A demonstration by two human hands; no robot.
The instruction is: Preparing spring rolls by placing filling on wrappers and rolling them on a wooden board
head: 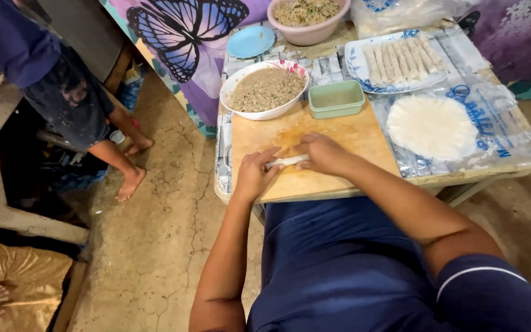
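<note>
You have a thin, pale, whitish spring roll point(286, 162) lying nearly level, slightly tilted, just below the middle of the frame on the wooden cutting board. Only its short middle stretch shows; both ends are hidden.

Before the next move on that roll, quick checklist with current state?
1. Both hands on the roll: left hand and right hand each hold an end of the thin white roll. ok.
2. Roll lies on the wooden board, not off the edge. ok.
3. Roll sealed along its seam: hidden by fingers. cannot tell.
4. Space on the plate of finished rolls: bare patch at its left side. ok.
5. Wrapper stack within reach at the right. ok.
6. Filling bowl and green dish stand behind the board, apart from the hands. ok.
</note>
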